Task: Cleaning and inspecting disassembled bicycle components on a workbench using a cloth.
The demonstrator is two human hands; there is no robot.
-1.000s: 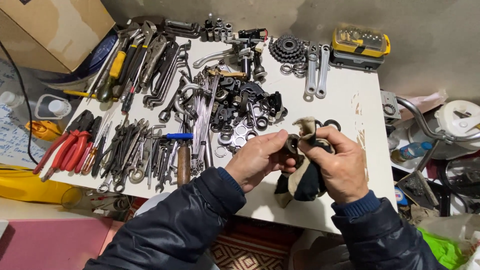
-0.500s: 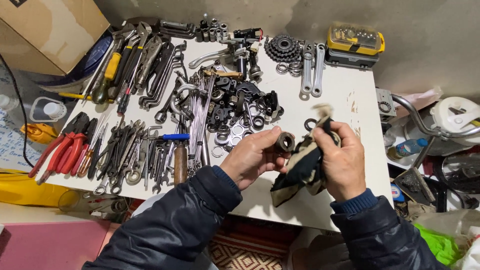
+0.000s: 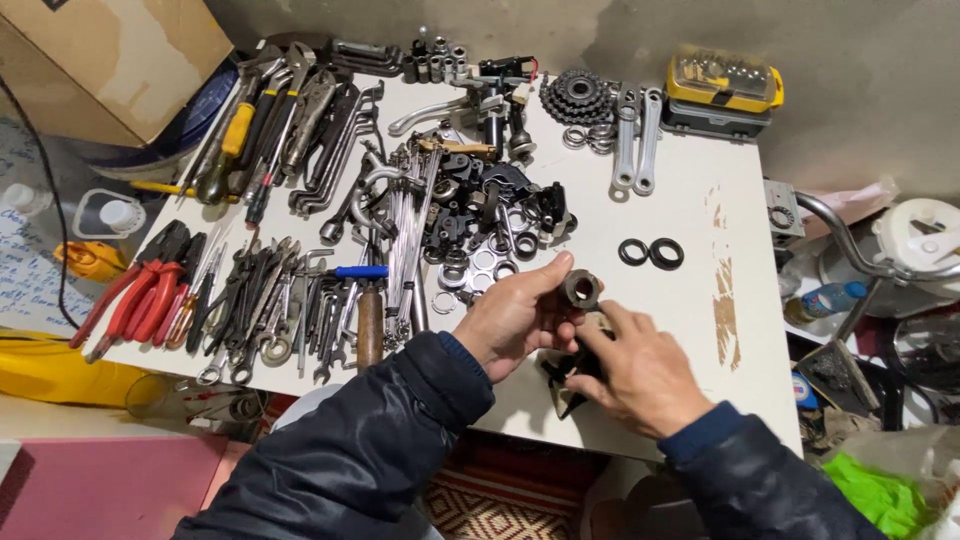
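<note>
The left hand (image 3: 515, 318) pinches a small dark metal ring-shaped part (image 3: 581, 289) between thumb and fingers, holding it up just above the white surface (image 3: 690, 210) near its near edge. The right hand (image 3: 640, 370) rests just right of it, its fingers curled down on a dark cloth (image 3: 567, 372) that lies on the surface. To clean the part well, I judge the grip should stay on its outer rim, leaving the bore open to the cloth. Two black rings (image 3: 650, 253) lie farther right; spanners (image 3: 265, 300) and red-handled pliers (image 3: 135, 300) lie left. Most of the cloth is hidden under the right hand, and whether it is gripped is hard to tell.
</note>
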